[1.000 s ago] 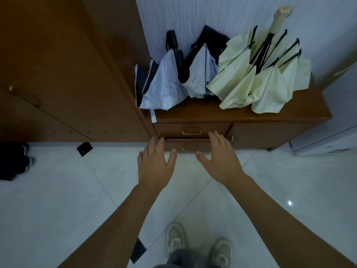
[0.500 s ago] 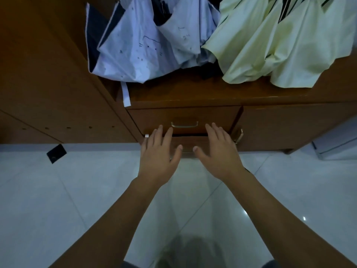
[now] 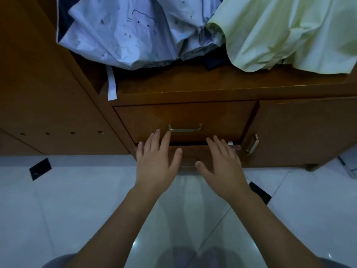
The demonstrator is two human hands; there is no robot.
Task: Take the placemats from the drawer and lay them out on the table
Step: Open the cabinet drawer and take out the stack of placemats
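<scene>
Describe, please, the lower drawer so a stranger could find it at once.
Find the low wooden cabinet with umbrellas on top. Below its handled upper drawer sits the lower drawer. Unlike its shut neighbour, it stands slightly out, behind both open hands.

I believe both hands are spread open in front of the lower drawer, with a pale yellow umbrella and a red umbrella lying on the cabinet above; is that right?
Not quite: the head view shows no red umbrella. Beside the pale yellow umbrella lies a white umbrella with a cat drawing. The left hand and right hand are indeed spread open before the lower drawer.
</scene>
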